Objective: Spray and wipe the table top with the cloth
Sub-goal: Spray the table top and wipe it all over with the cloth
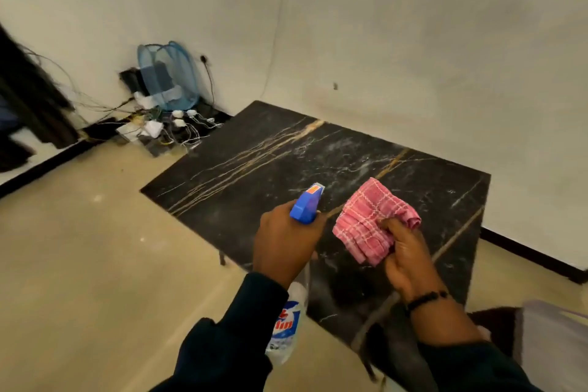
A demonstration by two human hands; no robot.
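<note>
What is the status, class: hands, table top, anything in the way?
Left hand grips spray bottle, nozzle toward table top. Right hand pinches pink cloth above it. Nothing on the marble.

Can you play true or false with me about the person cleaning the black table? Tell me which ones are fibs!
1. The left hand grips a spray bottle with a blue nozzle. True.
2. The cloth is green. False: it is pink with white checks.
3. The right hand holds the cloth. True.
4. The cloth lies spread flat on the table top. False: it is bunched up in the right hand, above the table.
5. A blue mesh basket stands on the table. False: it sits on the floor by the wall, among cables.
</note>
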